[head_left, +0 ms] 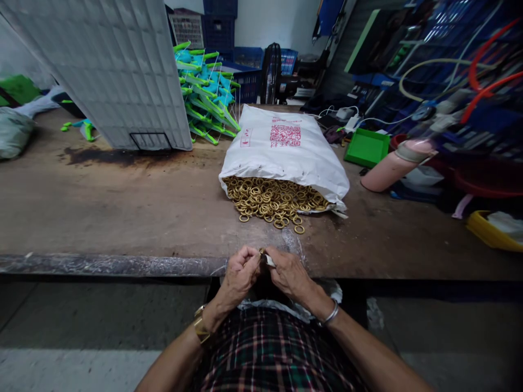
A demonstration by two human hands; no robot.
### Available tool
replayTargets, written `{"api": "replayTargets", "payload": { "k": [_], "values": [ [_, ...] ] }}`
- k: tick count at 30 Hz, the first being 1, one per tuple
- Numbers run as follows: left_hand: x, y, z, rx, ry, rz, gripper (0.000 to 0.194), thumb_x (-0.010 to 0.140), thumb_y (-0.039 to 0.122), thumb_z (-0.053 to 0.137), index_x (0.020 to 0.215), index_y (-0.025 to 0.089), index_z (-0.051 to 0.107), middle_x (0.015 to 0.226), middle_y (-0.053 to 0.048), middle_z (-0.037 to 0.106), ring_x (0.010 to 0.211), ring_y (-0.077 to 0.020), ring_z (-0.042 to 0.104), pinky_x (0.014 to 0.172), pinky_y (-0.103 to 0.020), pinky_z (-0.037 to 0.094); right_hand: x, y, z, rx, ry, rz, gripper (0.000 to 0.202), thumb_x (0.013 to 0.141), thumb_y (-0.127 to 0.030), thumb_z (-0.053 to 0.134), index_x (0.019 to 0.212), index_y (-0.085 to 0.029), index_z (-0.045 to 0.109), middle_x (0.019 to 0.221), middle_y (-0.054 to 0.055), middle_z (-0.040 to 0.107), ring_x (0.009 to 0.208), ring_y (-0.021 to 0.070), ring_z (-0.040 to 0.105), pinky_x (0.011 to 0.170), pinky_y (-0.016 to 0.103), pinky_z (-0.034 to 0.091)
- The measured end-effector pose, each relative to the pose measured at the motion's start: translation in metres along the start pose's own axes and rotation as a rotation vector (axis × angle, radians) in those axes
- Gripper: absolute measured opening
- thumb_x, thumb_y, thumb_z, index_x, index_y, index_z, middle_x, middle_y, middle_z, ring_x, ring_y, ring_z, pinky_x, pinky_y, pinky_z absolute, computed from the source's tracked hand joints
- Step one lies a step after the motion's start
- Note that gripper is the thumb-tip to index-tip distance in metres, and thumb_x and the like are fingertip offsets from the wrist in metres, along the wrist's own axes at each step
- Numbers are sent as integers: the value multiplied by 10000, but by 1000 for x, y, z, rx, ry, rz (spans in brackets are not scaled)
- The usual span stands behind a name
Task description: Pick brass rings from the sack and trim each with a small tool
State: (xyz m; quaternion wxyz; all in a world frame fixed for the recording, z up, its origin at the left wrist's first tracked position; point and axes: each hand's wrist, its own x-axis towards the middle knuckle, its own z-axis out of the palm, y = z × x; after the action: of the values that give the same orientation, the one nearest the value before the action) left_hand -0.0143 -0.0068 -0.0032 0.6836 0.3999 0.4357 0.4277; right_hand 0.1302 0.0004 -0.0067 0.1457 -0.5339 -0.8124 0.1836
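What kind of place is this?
Probably a small workshop: a worn wooden workbench, a white sack spilling brass-coloured rings, and blue plastic crates behind.

pass: bench (122, 212), front left | blocked ahead: loose rings (272, 202), white sack (281, 155)

- Metal rings (265, 201): brassy look, smooth, bit of a dull shine
- Bag (310, 155): white, looks like crinkly plastic, mostly matt
- Bench top (122, 218): worn wood, pretty rough, no gloss really
- Front edge (102, 265): scuffed and shiny, looks like clear plastic film over it
- Green tray (368, 148): smooth plastic
- Gold-tone wristband (201, 325): polished metal
- Bangle (332, 313): silvery, glossy metal
- Checked garment (269, 348): soft matt cloth
- Big pale panel (102, 76): ridged, matt, can't tell what material
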Motion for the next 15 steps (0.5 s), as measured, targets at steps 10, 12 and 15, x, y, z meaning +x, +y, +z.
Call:
{"api": "replayTargets", "payload": {
  "k": [10,12,15],
  "values": [
    [-1,0,1,15,1,-23,349,716,506,542,710,175,434,474,89,368,376,-30,270,372,-161,208,2,3,-2,5,-62,-5,219,717,-89,345,847,-175,498,602,8,542,514,116,431,518,224,251],
    [-1,-2,0,14,-5,-24,353,715,513,540,714,176,434,474,89,371,374,-30,271,372,-161,210,2,3,-2,12,-60,-4,216,719,-88,346,846,-174,499,599,7,542,512,116,429,519,226,246],
    [0,-4,0,18,-3,-25,360,712,521,538,705,179,427,468,91,365,372,-30,273,370,-160,217,1,3,0,1,-46,-15,218,718,-90,357,854,-175,503,598,6,547,508,116,427,522,233,238]
  ]
}}
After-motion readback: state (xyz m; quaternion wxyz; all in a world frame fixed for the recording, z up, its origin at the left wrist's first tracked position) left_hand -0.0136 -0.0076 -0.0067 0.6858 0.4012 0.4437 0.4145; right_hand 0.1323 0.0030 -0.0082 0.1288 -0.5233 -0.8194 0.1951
